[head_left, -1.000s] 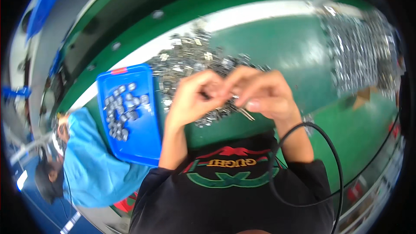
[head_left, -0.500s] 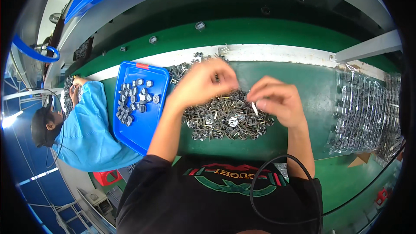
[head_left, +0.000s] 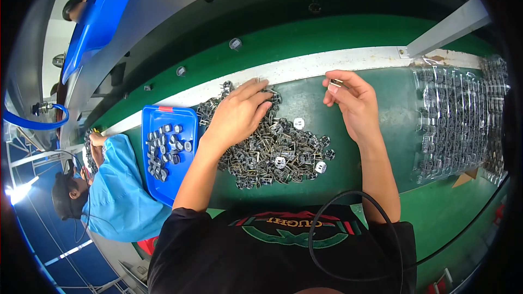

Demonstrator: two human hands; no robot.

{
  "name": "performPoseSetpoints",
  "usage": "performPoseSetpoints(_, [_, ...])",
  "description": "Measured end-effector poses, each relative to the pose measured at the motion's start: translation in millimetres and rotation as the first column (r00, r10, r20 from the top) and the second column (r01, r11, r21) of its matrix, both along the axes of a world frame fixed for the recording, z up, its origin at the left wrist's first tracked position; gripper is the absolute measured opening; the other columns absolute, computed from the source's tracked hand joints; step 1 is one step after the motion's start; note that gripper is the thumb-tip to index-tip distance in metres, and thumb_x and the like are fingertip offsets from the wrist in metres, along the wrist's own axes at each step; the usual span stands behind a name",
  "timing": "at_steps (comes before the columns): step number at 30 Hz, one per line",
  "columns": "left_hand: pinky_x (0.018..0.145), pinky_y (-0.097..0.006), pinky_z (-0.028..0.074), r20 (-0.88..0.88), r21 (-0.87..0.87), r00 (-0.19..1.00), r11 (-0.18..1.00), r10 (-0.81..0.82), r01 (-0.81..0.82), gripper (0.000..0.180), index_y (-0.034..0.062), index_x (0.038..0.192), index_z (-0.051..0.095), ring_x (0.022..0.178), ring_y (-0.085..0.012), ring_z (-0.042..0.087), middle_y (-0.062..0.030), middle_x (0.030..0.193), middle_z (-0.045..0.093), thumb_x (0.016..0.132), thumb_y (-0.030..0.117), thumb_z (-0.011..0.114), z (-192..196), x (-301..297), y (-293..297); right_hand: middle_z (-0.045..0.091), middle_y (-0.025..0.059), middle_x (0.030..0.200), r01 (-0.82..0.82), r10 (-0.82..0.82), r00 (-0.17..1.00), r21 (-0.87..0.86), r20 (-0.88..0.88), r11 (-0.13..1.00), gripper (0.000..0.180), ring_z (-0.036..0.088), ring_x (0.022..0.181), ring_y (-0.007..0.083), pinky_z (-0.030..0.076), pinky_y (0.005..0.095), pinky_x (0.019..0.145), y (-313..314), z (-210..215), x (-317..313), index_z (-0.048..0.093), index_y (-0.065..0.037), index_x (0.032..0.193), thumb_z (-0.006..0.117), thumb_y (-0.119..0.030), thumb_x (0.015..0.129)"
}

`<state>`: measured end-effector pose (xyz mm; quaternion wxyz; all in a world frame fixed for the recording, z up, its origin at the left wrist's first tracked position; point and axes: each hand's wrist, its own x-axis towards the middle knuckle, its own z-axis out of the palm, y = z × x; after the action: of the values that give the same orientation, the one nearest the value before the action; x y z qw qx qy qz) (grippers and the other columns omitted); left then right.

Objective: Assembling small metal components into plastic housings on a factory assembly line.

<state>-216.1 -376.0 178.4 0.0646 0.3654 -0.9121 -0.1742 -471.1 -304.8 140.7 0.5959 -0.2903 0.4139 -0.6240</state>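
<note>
A heap of small dark plug parts with metal pins [head_left: 256, 158] covers the middle of the green bench. My left hand [head_left: 237, 114] rests over the heap's far left part, fingers stretched toward its far edge, and nothing shows in its grip. Apart from the heap, to the right, my right hand [head_left: 354, 100] pinches a small metal-coloured part [head_left: 335, 83] between thumb and fingers. Its exact kind is too small to tell. White-faced round pieces [head_left: 298, 123] lie on and beside the heap.
A blue tray [head_left: 188, 177] with several grey round parts stands left of my left forearm. Clear plastic trays of parts [head_left: 452, 120] are stacked at the right. Beyond the white rail [head_left: 305, 66] runs a green strip carrying single parts. A co-worker in blue [head_left: 122, 185] sits at left.
My right hand has moved from above the heap to the far right, still pinching a small part. My left hand has lowered over the heap's far left part. The view has shifted slightly.
</note>
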Motion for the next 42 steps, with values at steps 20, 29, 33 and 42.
performPoseSetpoints(20, [0.084, -0.038, 0.054, -0.168, -0.144, 0.908, 0.902, 0.383, -0.407, 0.034, 0.0024, 0.113, 0.068, 0.095, -0.0295, 0.07, -0.0165, 0.104, 0.071, 0.08, 0.013, 0.071, -23.7, -21.4, -115.1, 0.069, 0.0033, 0.09, 0.07, -0.113, 0.939, -0.141, -0.325, 0.988, 0.014, 0.059, 0.072, 0.009, 0.047, 0.0226, 0.068, -3.3, -4.3, 3.4, 0.073, -0.002, 0.099, 0.074, -0.005, 0.085])
performPoseSetpoints(29, [0.067, -0.023, 0.054, -0.655, 0.403, 0.672, 0.912, 0.345, -0.076, 0.038, 0.0023, 0.11, 0.069, 0.078, -0.0112, 0.062, -0.0064, 0.095, 0.064, 0.073, -0.005, 0.073, 43.9, -23.1, 1.1, 0.063, 0.0067, 0.089, -0.006, -0.462, 0.638, -0.604, -0.616, 0.797, 0.014, 0.061, 0.073, 0.014, 0.051, 0.0263, 0.061, -7.5, 66.4, 52.2, 0.071, -0.001, 0.093, 0.074, 0.003, 0.08])
performPoseSetpoints(33, [0.071, -0.023, 0.056, -0.722, 0.467, 0.589, 0.884, 0.363, 0.028, 0.041, 0.0027, 0.113, 0.07, 0.08, -0.0106, 0.062, -0.0064, 0.093, 0.063, 0.074, -0.006, 0.075, 48.7, -18.1, 8.8, 0.061, 0.0063, 0.087, -0.099, -0.465, 0.561, -0.613, -0.685, 0.784, 0.012, 0.061, 0.07, 0.0166, 0.05, 0.028, 0.058, -21.6, 83.4, 62.0, 0.07, -0.001, 0.091, 0.074, 0.002, 0.08])
performPoseSetpoints(42, [0.077, -0.024, 0.057, -0.732, 0.501, 0.565, 0.863, 0.38, 0.07, 0.04, -0.0016, 0.116, 0.069, 0.088, -0.0128, 0.063, -0.008, 0.099, 0.062, 0.077, -0.01, 0.072, 48.2, -2.8, 3.4, 0.061, 0.0059, 0.086, -0.144, -0.457, 0.502, -0.592, -0.734, 0.793, 0.014, 0.06, 0.068, 0.0153, 0.048, 0.0275, 0.056, -31.1, 80.8, 82.5, 0.07, -0.002, 0.091, 0.075, 0.002, 0.079])
